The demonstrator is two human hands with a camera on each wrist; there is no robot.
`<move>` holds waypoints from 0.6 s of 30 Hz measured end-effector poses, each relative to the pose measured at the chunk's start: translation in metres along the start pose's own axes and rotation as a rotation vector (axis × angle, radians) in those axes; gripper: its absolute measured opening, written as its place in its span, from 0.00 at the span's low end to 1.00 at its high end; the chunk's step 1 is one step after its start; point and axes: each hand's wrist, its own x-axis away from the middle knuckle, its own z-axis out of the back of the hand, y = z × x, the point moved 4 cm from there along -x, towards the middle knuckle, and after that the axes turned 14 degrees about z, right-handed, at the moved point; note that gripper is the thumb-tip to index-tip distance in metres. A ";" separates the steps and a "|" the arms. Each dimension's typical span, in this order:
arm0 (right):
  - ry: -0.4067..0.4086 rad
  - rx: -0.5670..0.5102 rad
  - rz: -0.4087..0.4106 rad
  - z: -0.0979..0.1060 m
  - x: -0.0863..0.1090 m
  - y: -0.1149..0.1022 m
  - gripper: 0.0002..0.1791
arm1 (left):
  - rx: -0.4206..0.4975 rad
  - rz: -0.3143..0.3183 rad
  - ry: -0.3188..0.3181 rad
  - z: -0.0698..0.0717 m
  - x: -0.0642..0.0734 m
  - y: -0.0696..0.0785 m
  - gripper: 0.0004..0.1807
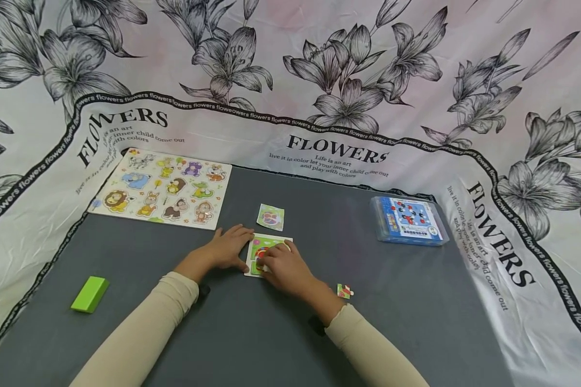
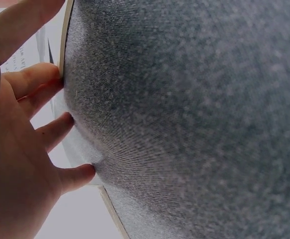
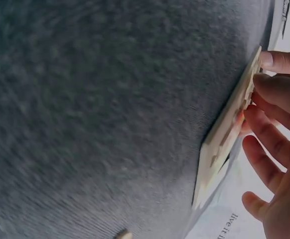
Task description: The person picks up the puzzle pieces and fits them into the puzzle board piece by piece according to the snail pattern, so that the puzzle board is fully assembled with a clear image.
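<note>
A small green-and-white puzzle board lies flat between the two hands. My left hand rests at its left edge, fingers spread, with thumb and forefinger touching the wooden rim. Over the board's right half bends my right hand, its thumb and fingers pinching a puzzle piece low against the board surface; the fingers mostly hide this piece. One loose puzzle piece, red and green, lies on the table right of the right hand. Just beyond the board is a square picture piece in green and purple.
A large animal puzzle board lies at the back left. The green block sits at the left. Toward the back right is a blue plastic case. Grey cloth covers the table, bordered by a flower-printed sheet.
</note>
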 end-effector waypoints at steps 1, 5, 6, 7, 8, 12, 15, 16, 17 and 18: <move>-0.003 0.007 0.001 -0.001 -0.001 0.000 0.11 | 0.001 0.001 0.001 0.000 0.000 -0.001 0.45; 0.014 0.014 0.005 -0.003 -0.002 -0.001 0.12 | -0.001 0.006 0.004 -0.001 -0.002 -0.003 0.46; 0.026 0.010 0.005 -0.002 -0.002 -0.001 0.12 | -0.002 0.006 0.004 0.000 -0.002 -0.002 0.46; 0.039 0.008 0.005 -0.002 -0.002 -0.001 0.12 | -0.004 0.005 0.007 0.001 -0.002 -0.002 0.47; 0.047 0.006 0.002 -0.001 -0.002 -0.001 0.12 | -0.005 0.004 0.007 0.001 -0.002 -0.002 0.47; 0.069 0.008 -0.014 -0.001 -0.003 -0.001 0.10 | -0.010 0.005 0.004 0.003 -0.001 0.000 0.47; 0.056 0.001 -0.024 -0.004 -0.005 -0.002 0.09 | -0.011 0.010 -0.003 0.003 -0.001 0.000 0.47; 0.048 0.000 -0.025 -0.005 -0.005 -0.003 0.09 | -0.011 0.013 -0.006 0.003 -0.001 0.000 0.47; 0.040 -0.004 -0.026 -0.006 -0.005 -0.004 0.10 | -0.008 0.016 -0.007 0.002 -0.001 -0.001 0.47; 0.032 -0.003 -0.024 -0.006 -0.006 -0.004 0.10 | -0.009 0.017 -0.009 0.001 -0.001 -0.001 0.46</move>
